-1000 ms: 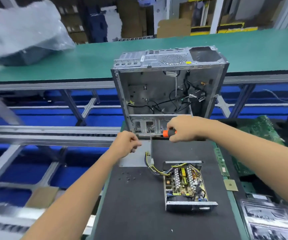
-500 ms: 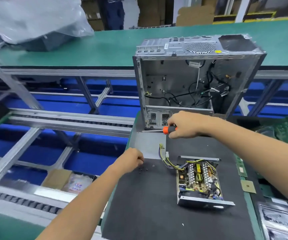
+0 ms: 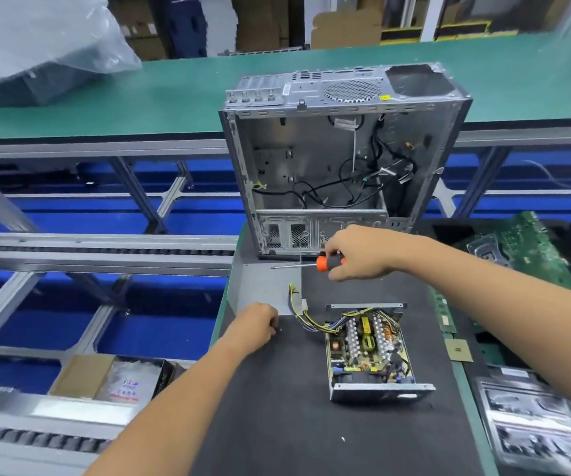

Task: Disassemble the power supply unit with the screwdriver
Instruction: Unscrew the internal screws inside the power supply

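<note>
- With cover already off, power supply unit (image 3: 368,352) sitting open on the dark mat of the table (image 3: 277,424), long axis running near-far, just nearer than both hands.
- Right hand (image 3: 359,252) wrapped round screwdriver (image 3: 311,264), tip aimed left.
- Left hand (image 3: 255,326) curled, maybe pinching a screw; can't tell.
- Gutted PC case (image 3: 342,159) behind, only loose cables inside.

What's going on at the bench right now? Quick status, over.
Right hand grips screwdriver, off the work. Left hand curled on mat beside loose screws. Power supply unit open, board exposed. Nothing blocking it.
</note>
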Tool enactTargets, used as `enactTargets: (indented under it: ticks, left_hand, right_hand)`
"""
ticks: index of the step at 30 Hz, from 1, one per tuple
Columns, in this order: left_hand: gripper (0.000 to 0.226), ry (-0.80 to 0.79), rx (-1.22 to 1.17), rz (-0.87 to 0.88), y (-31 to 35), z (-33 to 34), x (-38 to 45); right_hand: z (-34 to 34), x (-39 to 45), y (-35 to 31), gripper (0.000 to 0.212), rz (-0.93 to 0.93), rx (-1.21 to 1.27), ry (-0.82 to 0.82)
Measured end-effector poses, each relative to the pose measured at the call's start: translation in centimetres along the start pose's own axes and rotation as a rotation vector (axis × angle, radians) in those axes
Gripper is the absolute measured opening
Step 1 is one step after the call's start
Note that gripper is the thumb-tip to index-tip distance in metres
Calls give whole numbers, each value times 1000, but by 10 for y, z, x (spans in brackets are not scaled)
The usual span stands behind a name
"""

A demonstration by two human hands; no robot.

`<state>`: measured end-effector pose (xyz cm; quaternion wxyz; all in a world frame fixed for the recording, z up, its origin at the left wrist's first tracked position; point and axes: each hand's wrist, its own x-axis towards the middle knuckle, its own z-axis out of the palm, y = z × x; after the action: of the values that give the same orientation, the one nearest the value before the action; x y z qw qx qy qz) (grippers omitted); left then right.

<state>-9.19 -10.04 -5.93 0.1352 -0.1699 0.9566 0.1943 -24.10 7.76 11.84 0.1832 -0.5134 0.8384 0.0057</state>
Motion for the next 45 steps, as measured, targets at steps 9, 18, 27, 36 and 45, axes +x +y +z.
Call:
enactTargets:
  ticks: [9,18,27,36,45]
  left_hand:
    - [11,9,13,23,13,-12,1]
    - [23,-269,52,325,52,-29,-10]
    - [23,-675,-265,304,110,-40,-15]
    - [14,-427,-54,712,156,-38,-6]
    - [27,-490,-41,694,153,-14,13]
  right_hand:
    - [-4,-10,5,29,0,0,-51]
    - [-10,-15,13,20,44,20,-172]
    - [-19,-42,39,17,162,91,-310]
    - [-25,-64,46,37,254,39,-544]
    - [-12,-67,45,14,192,15,-677]
